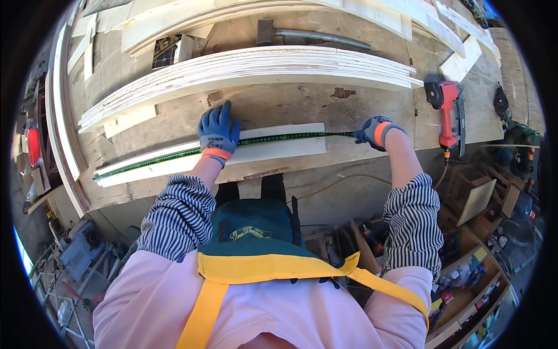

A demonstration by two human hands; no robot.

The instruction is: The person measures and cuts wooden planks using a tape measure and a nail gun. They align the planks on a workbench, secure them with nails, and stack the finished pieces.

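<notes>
A pale wooden strip (293, 148) lies along the near part of the workbench, slanting down to the left. A green tape measure (276, 138) is stretched along it and runs past its right end. My left hand (218, 132), in a blue glove with an orange cuff, rests on the strip and the tape with fingers stretched out and apart. At the tape's right end, my right hand (375, 131), gloved the same way, is closed on it, knuckles up. Its fingers hide most of what they grip, so the tape's case cannot be seen.
Beyond my hands lies a stack of thin white boards (250, 67), with a hammer (264, 32) behind it. A red nail gun (447, 113) with an air hose (443, 171) sits at the bench's right. Wooden boxes (465, 311) of tools stand at lower right.
</notes>
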